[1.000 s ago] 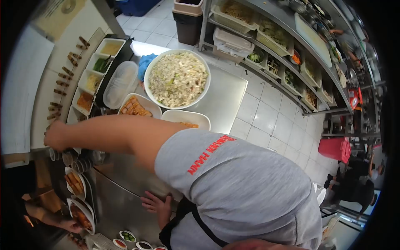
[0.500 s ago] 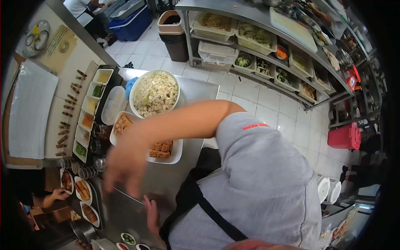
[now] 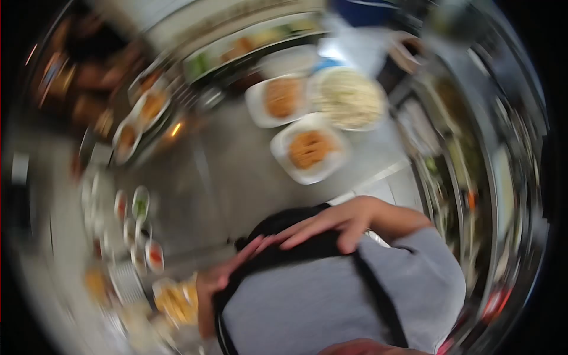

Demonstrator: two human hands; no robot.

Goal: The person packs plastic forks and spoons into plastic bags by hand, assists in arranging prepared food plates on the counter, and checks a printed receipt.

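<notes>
My right hand (image 3: pixel 331 228) lies against the black apron (image 3: pixel 290 251) at my front, its fingers stretched out and a little apart. My left hand (image 3: pixel 234 266) also rests by the apron, fingers extended toward the right hand. Neither hand holds anything that I can see. Beyond them on the steel counter, a white dish (image 3: pixel 313 176) holds browned, breaded pieces (image 3: pixel 310 149). Behind it, chopped meat (image 3: pixel 283 97) fills a second white dish, beside a large bowl of rice mixture (image 3: pixel 349 97). The picture is blurred by motion.
Plated food (image 3: pixel 152 106) stands at the counter's far left, near another person's arm (image 3: pixel 121 74). Small sauce dishes (image 3: pixel 141 204) and a container of yellow pieces (image 3: pixel 177 300) are on the left. Shelves of food trays (image 3: pixel 455 160) line the right; ingredient bins (image 3: pixel 251 44) run along the back.
My right hand has drawn back from over the counter to my apron, and my left hand is there too. The view has turned, so the dishes now appear farther right.
</notes>
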